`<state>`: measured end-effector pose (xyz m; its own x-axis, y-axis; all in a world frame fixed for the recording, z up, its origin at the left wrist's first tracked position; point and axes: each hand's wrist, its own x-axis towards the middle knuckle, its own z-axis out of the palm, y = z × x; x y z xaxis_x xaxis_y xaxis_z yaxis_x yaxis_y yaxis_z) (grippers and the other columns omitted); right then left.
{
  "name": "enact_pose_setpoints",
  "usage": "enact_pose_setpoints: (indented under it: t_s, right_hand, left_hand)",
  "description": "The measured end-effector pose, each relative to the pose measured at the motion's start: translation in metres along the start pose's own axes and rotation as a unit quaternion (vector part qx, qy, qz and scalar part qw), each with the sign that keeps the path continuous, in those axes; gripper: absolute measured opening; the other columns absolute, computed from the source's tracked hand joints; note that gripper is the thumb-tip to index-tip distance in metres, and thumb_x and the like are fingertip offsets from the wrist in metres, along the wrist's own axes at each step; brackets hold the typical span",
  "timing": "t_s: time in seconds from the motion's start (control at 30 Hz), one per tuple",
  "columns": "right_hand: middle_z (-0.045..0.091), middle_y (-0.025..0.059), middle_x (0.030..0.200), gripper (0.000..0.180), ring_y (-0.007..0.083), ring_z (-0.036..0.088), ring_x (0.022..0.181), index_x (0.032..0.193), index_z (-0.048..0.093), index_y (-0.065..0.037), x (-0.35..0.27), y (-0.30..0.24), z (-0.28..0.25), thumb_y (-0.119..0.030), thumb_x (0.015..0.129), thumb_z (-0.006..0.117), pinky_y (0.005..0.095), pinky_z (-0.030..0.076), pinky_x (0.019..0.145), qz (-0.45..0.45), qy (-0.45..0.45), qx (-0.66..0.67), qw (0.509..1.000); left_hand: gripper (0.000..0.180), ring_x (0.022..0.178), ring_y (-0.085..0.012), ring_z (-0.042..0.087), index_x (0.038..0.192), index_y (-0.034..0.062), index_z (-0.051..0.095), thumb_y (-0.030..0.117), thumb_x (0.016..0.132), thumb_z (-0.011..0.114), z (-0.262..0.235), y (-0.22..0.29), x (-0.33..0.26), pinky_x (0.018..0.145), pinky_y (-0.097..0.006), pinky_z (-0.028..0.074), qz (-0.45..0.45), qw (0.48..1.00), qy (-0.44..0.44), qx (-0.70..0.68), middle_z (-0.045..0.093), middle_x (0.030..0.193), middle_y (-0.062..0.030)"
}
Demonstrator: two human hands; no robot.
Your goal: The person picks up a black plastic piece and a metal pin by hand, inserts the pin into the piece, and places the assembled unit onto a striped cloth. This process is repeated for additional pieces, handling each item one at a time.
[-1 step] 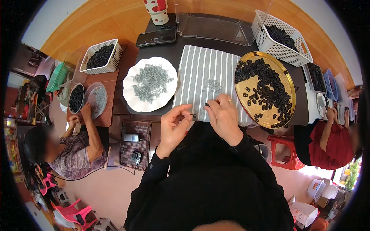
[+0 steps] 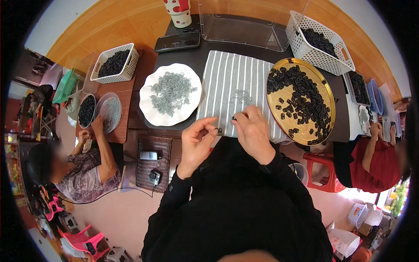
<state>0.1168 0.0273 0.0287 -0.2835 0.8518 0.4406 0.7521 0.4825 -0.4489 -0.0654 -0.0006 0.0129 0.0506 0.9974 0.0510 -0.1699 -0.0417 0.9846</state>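
Observation:
My left hand (image 2: 198,140) pinches a small black plastic piece (image 2: 219,130) between thumb and fingertips, over the near edge of a grey and white striped cloth (image 2: 220,83). Close beside it, my right hand (image 2: 255,134) is closed around another small dark piece (image 2: 234,118), mostly hidden by the fingers. Beyond the right hand lies a little heap of thin grey pins (image 2: 242,97) on the cloth. A white scalloped plate (image 2: 146,109) to the left holds many similar pins (image 2: 171,92). To the right, a gold oval tray (image 2: 279,114) carries many loose black pieces (image 2: 301,89).
A black phone (image 2: 178,42), a spotted cup (image 2: 179,15) and a clear plastic box (image 2: 242,32) stand at the back. White baskets of black pieces stand at back left (image 2: 114,78) and right (image 2: 305,48). Co-workers sit left (image 2: 87,174) and right (image 2: 375,168).

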Motion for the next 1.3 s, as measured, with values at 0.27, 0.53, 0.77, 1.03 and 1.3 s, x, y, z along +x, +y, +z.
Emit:
enact_pose_setpoints:
  t_s: [0.27, 0.53, 0.77, 1.03, 1.3]
  right_hand:
    - [0.049, 0.0125, 0.082, 0.011, 0.0305, 0.055, 0.078, 0.085, 0.061, 0.001, -0.001, 0.009, 0.013, 0.004, 0.075, 0.061, 0.0373, 0.046, 0.063, -0.090, -0.016, 0.034, 0.995]
    - [0.061, 0.0002, 0.080, 0.012, 0.0063, 0.055, 0.072, 0.100, 0.066, 0.002, -0.012, 0.018, -0.006, -0.001, 0.090, 0.060, 0.0214, 0.045, 0.063, 0.250, -0.070, 0.498, 0.827]
    - [0.062, 0.0002, 0.079, 0.008, 0.0051, 0.054, 0.068, 0.096, 0.066, 0.001, -0.018, 0.021, -0.007, -0.003, 0.091, 0.061, 0.0193, 0.044, 0.060, 0.252, -0.072, 0.551, 0.792]
    - [0.061, -0.0017, 0.078, 0.007, 0.0037, 0.051, 0.067, 0.094, 0.065, 0.001, -0.018, 0.016, -0.010, -0.005, 0.092, 0.061, 0.0192, 0.042, 0.060, 0.240, -0.070, 0.557, 0.792]
    - [0.052, 0.0094, 0.080, 0.013, 0.0253, 0.057, 0.076, 0.087, 0.061, 0.002, -0.010, 0.024, -0.015, 0.008, 0.075, 0.061, 0.0352, 0.046, 0.064, -0.046, 0.059, 0.066, 0.995]
  left_hand:
    - [0.032, 0.073, -0.0036, 0.050, 0.118, -0.0035, 0.060, -0.009, 0.086, 0.059, -0.003, 0.003, 0.000, 0.065, -0.018, 0.041, 0.012, 1.000, 0.015, -0.001, 0.059, 0.085, 0.0002]
    - [0.039, 0.079, -0.0065, 0.055, 0.123, -0.0037, 0.058, -0.010, 0.085, 0.061, 0.008, -0.001, -0.002, 0.073, -0.020, 0.045, -0.024, 0.997, -0.063, -0.035, 0.061, 0.087, -0.0006]
    - [0.042, 0.078, -0.0057, 0.054, 0.128, -0.0033, 0.054, -0.010, 0.086, 0.057, 0.022, 0.000, 0.000, 0.071, -0.020, 0.044, -0.064, 0.987, -0.127, -0.075, 0.059, 0.086, -0.0009]
    - [0.038, 0.078, -0.0066, 0.054, 0.124, -0.0039, 0.058, -0.011, 0.086, 0.056, 0.021, -0.001, 0.000, 0.073, -0.021, 0.045, -0.055, 0.987, -0.123, -0.089, 0.060, 0.084, -0.0010]
    - [0.039, 0.075, -0.0074, 0.056, 0.122, -0.0036, 0.060, -0.012, 0.084, 0.059, 0.018, -0.004, 0.000, 0.067, -0.020, 0.044, -0.055, 0.991, -0.089, -0.080, 0.063, 0.085, -0.0023]
